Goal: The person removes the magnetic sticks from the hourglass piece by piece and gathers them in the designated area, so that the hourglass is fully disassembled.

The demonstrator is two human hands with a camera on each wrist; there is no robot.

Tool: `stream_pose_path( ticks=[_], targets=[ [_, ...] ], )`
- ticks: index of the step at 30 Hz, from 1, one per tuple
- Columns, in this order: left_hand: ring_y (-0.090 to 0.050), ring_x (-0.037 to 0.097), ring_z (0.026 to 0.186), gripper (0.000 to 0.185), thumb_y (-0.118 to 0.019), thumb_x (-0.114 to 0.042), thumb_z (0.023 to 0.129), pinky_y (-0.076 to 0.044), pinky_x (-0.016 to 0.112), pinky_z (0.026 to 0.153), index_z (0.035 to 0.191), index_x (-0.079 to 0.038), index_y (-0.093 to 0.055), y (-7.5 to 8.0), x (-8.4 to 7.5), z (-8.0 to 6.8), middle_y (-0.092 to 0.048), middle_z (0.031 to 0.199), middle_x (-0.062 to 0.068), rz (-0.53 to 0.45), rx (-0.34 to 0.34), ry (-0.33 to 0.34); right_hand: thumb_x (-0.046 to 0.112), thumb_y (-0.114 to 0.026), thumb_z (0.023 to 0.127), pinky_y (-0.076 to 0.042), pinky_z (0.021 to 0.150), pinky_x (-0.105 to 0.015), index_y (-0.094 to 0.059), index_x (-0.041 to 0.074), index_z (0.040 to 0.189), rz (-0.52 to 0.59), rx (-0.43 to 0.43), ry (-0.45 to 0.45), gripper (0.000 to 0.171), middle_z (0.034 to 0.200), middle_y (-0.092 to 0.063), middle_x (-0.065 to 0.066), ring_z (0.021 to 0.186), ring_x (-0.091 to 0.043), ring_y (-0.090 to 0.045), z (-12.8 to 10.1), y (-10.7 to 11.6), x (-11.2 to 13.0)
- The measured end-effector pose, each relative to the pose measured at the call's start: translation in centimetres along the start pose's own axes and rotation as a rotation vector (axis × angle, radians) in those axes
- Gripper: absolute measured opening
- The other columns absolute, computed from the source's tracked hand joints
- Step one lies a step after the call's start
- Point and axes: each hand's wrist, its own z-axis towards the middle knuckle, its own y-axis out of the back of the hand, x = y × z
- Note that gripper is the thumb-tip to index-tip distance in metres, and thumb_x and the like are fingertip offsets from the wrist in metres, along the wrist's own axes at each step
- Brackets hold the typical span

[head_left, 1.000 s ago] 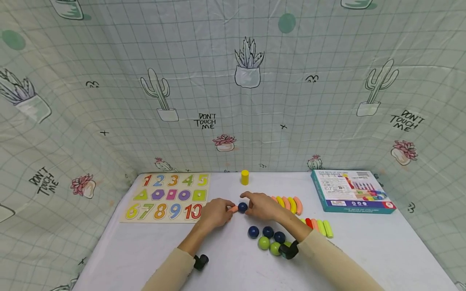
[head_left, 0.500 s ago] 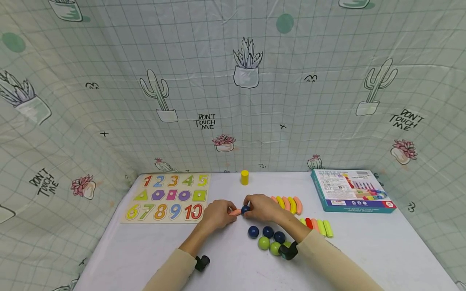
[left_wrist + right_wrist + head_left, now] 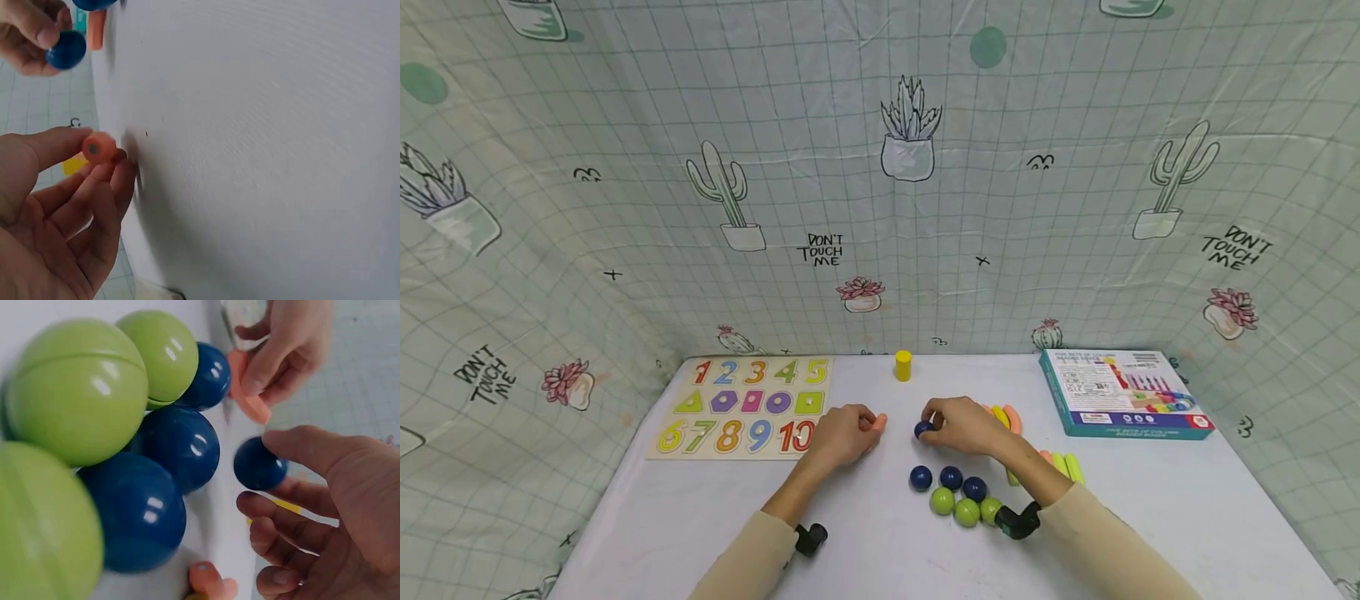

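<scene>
My left hand point(image 3: 842, 435) pinches a short, curved orange rod point(image 3: 100, 149) between thumb and fingertips, just above the white table. A round grey spot shows in the rod's end in the left wrist view. To its right, my right hand point(image 3: 961, 427) holds a glossy dark blue ball point(image 3: 259, 464) between thumb and fingers. A gap separates the ball from the rod. Nearer to me lie three more blue balls point(image 3: 921, 477) and three light green balls point(image 3: 966, 512), grouped close together.
Curved orange and yellow rods point(image 3: 1013, 419) and straight light green rods point(image 3: 1073, 468) lie right of my right hand, partly hidden by that arm. A yellow cylinder point(image 3: 903, 366) stands farther back. A number puzzle board point(image 3: 741, 402) lies left, a printed toy box point(image 3: 1127, 393) right.
Half a second ago the blue ball and the orange rod met end to end. Now my right hand has drawn the ball away to the right, and the rod points more upward in my left.
</scene>
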Motion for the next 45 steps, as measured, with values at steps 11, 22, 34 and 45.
stream_pose_path(
  ticks=[11,22,34,45],
  targets=[
    [-0.059,0.013,0.079,0.028,-0.075,-0.026,0.091,-0.049,0.029,0.072,0.11,-0.006,-0.073,-1.6,-1.9,1.9,-0.07,0.09,0.0,-0.154,0.084,-0.048,0.03,-0.075,0.091,-0.043,0.063,-0.026,-0.072,0.013,0.112,0.082,0.072,0.058,0.026,0.084,-0.061,0.007,0.071,-0.012,-0.054,-3.2,-0.3,-1.3],
    [-0.062,0.012,0.059,0.02,-0.075,-0.019,0.091,-0.047,0.022,0.052,0.105,-0.005,-0.074,-3.5,-4.5,4.1,-0.071,0.076,0.0,-0.306,0.181,-0.012,0.032,-0.074,0.091,-0.045,0.064,-0.026,-0.072,0.013,0.112,0.118,0.067,0.09,0.028,0.085,-0.063,0.007,0.072,-0.011,-0.056,-4.4,-0.9,-2.3],
    [-0.061,0.01,0.054,0.018,-0.08,-0.02,0.087,-0.046,0.019,0.05,0.1,-0.007,-0.076,-4.2,-6.1,5.2,-0.07,0.073,0.0,-0.253,0.172,0.032,0.034,-0.077,0.089,-0.046,0.065,-0.026,-0.069,0.017,0.106,0.124,0.048,0.073,0.026,0.084,-0.065,0.01,0.073,-0.01,-0.058,-4.3,-1.4,-2.6],
    [-0.056,0.008,0.047,0.022,-0.078,-0.016,0.085,-0.044,0.018,0.046,0.106,-0.009,-0.075,-4.4,-6.3,5.4,-0.067,0.061,0.0,-0.22,0.156,0.083,0.033,-0.077,0.089,-0.045,0.063,-0.025,-0.069,0.016,0.106,0.137,0.047,0.061,0.025,0.082,-0.063,0.009,0.07,-0.01,-0.057,-4.4,-1.4,-2.7]
  ],
)
